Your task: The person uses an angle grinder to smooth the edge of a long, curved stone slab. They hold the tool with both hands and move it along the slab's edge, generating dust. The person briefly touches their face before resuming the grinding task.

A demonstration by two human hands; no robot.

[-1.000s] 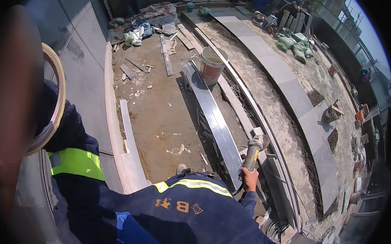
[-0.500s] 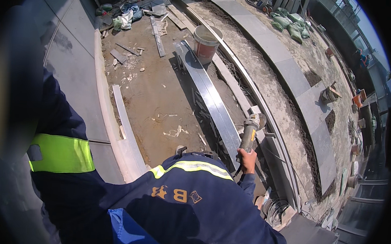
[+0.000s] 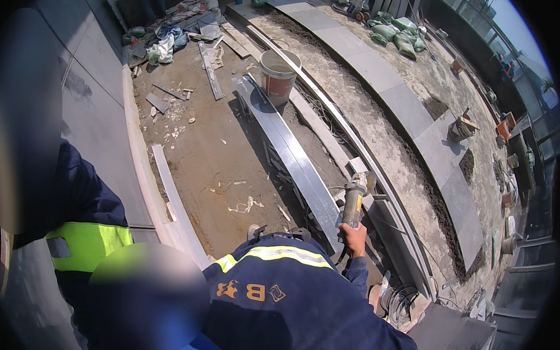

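My right hand (image 3: 353, 237) grips a grey-bodied angle grinder (image 3: 354, 203), its disc end pointing away from me, beside a long shiny metal board (image 3: 281, 150). At the far end of that board stands a white-and-red bucket (image 3: 277, 80). My left arm, in a navy sleeve with a yellow-green band (image 3: 93, 241), reaches to the left edge; its hand is hidden in blur and shadow. A pale ring-like rim (image 3: 4, 262) shows partly below it. A large blurred patch covers part of the lower-left sleeve.
A grey panelled wall (image 3: 89, 70) runs along the left. Rubble and sacks (image 3: 163, 48) lie at the back. To the right are grey paving slabs (image 3: 415, 125), green sacks (image 3: 404, 39), a mortar bucket (image 3: 461, 129) and coiled cables (image 3: 398, 305). Distant workers (image 3: 507, 69) appear at right.
The pale ring at the left has dropped lower and is now mostly hidden, and my left arm has lowered. The view has shifted slightly; my right hand still grips the grinder.
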